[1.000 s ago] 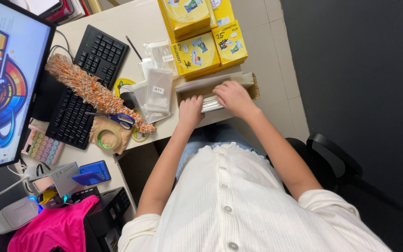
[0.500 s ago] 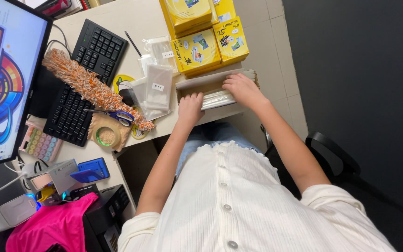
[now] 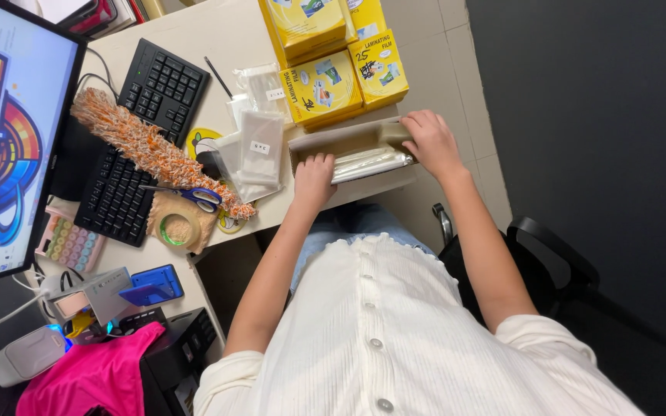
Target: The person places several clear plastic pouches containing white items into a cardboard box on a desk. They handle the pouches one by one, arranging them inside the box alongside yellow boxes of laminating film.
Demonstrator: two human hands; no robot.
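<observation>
Box: open cardboard box [image 3: 325,146], upper centre of frame, at the desk edge.
Contents: stack of clear glossy sheets [image 3: 368,162] (likely slippery, floppy).
Left hand [image 3: 314,179]: curled over the box's left end.
Right hand [image 3: 431,142]: clasping its right end.
Grip: best from both ends.

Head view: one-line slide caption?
Both hands, left hand and right hand, grip opposite ends of an open cardboard box of clear sleeves.

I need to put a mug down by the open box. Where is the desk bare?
Bare desk lies between the black keyboard and the yellow boxes. It is crowded around the clear bags, scissors and tape roll. Both hands, left hand and right hand, occupy the cardboard box.
</observation>
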